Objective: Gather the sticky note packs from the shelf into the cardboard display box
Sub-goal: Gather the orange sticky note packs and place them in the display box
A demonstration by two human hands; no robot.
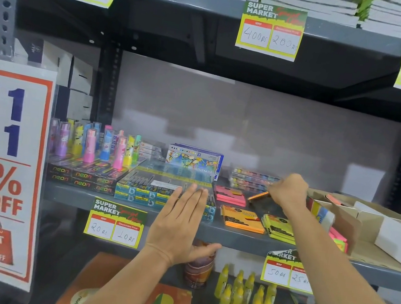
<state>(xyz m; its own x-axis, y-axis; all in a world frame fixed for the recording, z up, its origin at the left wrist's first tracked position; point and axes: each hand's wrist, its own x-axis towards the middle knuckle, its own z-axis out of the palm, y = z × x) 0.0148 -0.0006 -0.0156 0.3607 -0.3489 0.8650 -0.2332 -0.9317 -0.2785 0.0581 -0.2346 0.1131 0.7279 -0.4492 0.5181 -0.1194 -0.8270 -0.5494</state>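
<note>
**Mid-gather: three packs left on the shelf, right hand busy at the back**

The grey metal shelf (233, 237) carries the work. At its right end sits the cardboard display box (347, 226), tilted open toward the person, with several bright packs already standing in its near compartment and white dividers further right. To the left of the box, three sticky note packs lie flat on the shelf: a pink pack (230, 195) toward the back, an orange pack (242, 219) at the front edge, and a yellow-green pack (278, 228) just beside it, nearest the box.

The right hand (288, 191) reaches over these packs with its fingers curled together around what looks like an orange pencil (257, 196); whether it grips anything else beneath, I cannot tell. The left hand (182, 216) is flat and spread, fingers straight, holding nothing, hovering in front of the teal boxes (162, 190).

Judging by the layout, gathering is partly done. The next move likely calls for freeing the right hand of the pencil, then pinching the yellow-green pack by its edges and carrying it across into the box.
</note>
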